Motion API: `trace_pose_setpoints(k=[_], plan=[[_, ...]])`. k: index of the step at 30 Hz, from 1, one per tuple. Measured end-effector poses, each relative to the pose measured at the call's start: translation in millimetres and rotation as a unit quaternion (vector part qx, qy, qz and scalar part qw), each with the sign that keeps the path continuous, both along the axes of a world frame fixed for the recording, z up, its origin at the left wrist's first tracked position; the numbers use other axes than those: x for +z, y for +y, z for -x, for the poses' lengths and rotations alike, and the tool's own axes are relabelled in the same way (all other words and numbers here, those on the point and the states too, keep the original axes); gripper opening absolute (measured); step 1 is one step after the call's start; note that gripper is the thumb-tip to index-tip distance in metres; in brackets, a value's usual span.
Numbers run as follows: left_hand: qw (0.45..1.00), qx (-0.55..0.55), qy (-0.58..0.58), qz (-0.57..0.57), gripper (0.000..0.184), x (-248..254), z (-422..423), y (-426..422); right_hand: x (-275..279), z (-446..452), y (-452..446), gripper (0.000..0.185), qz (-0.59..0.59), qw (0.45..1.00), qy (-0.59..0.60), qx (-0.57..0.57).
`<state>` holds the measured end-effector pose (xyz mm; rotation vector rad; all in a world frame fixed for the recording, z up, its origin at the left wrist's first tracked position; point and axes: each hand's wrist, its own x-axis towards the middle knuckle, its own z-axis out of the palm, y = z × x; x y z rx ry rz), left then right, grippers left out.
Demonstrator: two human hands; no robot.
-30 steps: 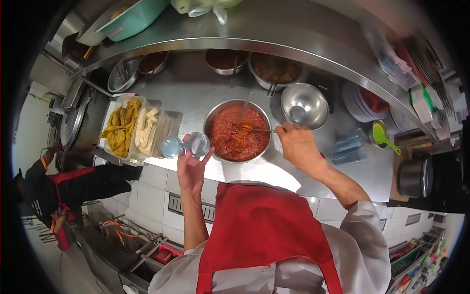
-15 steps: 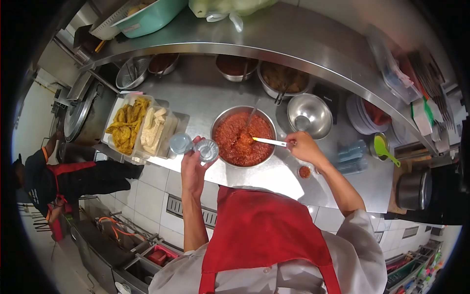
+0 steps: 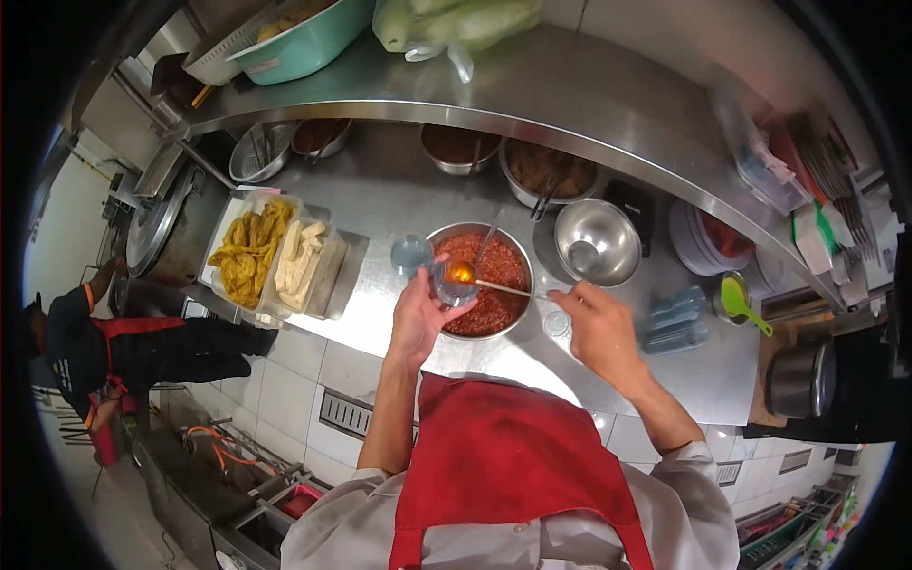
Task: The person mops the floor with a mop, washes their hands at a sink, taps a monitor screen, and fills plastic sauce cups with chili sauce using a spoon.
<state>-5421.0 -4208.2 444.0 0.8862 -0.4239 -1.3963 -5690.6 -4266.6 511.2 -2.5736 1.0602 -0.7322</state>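
My left hand [image 3: 420, 313] holds a small clear plastic cup [image 3: 454, 288] by its side, over the left part of a steel bowl [image 3: 493, 326] of chunky red sauce [image 3: 499, 275]. The cup's round clear lid [image 3: 410, 255] stands out to its left. My right hand [image 3: 597, 328] grips the thin handle of a spoon [image 3: 508, 289], whose orange-coloured bowl is at the cup's mouth. Another utensil [image 3: 490, 234] leans in the sauce. Just left of my right hand, a small round clear item [image 3: 557, 324] is on the steel table.
Tubs of yellow pieces [image 3: 252, 242] and pale strips [image 3: 300, 266] stand left. An empty steel bowl [image 3: 598, 242], stacked clear cups [image 3: 676, 323] and a green spoon [image 3: 746, 304] are right. A steel shelf [image 3: 570, 76] overhangs the back. A co-worker [image 3: 104, 332] is far left.
My left hand has moved right with the cup, from beside the sauce bowl to over it. The spoon has come up from the sauce to the cup.
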Motion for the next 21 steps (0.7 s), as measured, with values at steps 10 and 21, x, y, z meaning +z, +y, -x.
trace_pose_setpoints(k=[10, 21], plan=[[0.997, -0.015, 0.066, 0.033, 0.059, -5.5, -0.6, -12.2, -4.7, 3.1, 2.7, 0.04, -0.101, 0.989, -0.107, -0.014], [0.991, 0.077, 0.063, 0.085, 0.055, -24.1, -29.8, 8.3, -46.3, -10.8, -28.1, 0.031, 0.023, 0.987, 0.149, -0.06]])
